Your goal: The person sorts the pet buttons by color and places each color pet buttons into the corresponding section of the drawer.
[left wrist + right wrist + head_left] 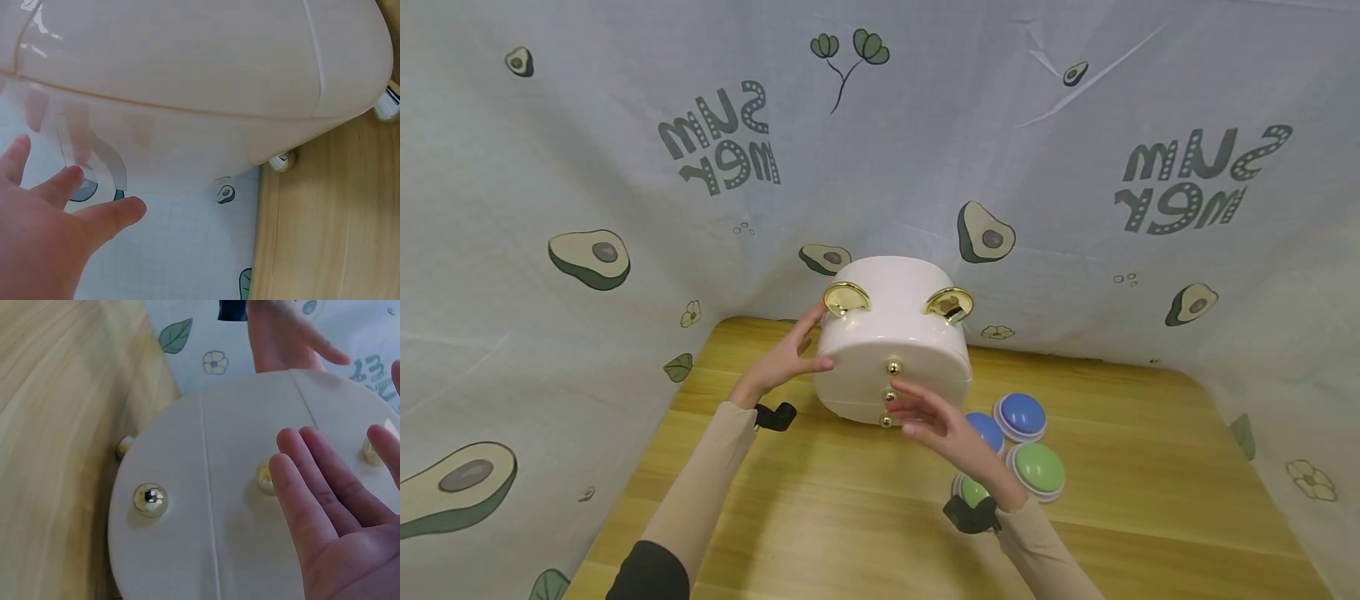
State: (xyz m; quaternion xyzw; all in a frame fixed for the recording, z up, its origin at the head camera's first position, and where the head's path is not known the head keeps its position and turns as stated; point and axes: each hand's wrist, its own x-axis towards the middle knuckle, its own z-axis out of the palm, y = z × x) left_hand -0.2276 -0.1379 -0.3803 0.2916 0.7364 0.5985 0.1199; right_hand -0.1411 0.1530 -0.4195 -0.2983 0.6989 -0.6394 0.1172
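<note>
A glossy white rounded box (859, 375) stands on the wooden table, with two gold ear-shaped pieces (847, 297) on top. Several small gold knobs run down its front, among them the upper knob (893, 367) and a lower knob (150, 500). My left hand (784, 360) is at the box's left side, fingers spread; in the left wrist view its fingers reflect in the shiny wall, and contact is unclear. In front of the knobs hovers my right hand (946, 429), its fingers extended and nothing in its grasp. In the right wrist view it partly covers the middle knob (265, 477).
To the right of the box sit several round push buttons, including a blue button (1022, 414) and a green button (1039, 467). My right forearm partly hides two of them. A white curtain (880, 150) printed with avocados hangs around the wooden table (1120, 433).
</note>
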